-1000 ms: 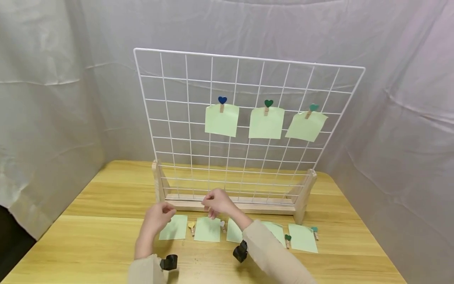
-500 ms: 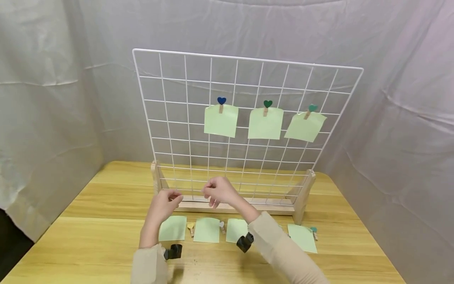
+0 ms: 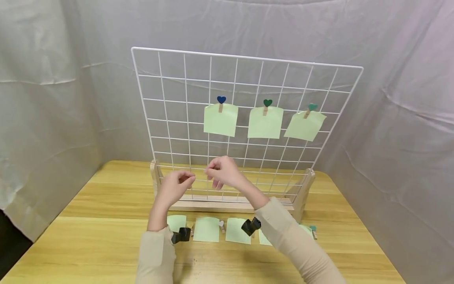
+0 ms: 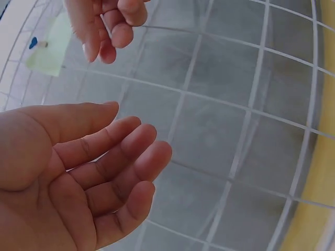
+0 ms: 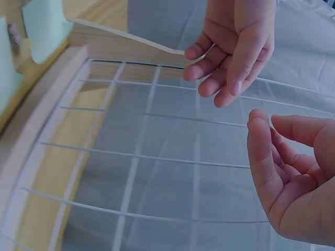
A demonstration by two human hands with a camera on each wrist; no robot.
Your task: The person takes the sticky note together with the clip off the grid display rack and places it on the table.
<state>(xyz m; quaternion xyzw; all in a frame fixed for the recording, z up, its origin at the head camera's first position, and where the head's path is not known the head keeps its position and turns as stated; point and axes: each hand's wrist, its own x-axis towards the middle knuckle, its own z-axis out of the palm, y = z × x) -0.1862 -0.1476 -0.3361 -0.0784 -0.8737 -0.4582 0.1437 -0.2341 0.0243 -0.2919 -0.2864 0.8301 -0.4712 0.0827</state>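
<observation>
Currently hands (image 3: 173, 188) (image 3: 225, 172) relaxed, fingers loosely bent toward thumbs, before white wire grid (image 3: 228, 142)

In the head view, the right sleeve (image 3: 297, 241) partly hides the rightmost lower green note (image 3: 306, 229)

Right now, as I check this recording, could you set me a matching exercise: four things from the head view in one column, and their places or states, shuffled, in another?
Things:
1. blue heart clip
2. white heart clip
3. wire grid
4. right hand

Places or states:
A. upright in the wooden stand
B. raised above the table, holding nothing visible
C. on the table, between two flat notes
D. at the top of the leftmost hanging note

Pairs: 1-D, 2-C, 3-A, 4-B
</observation>
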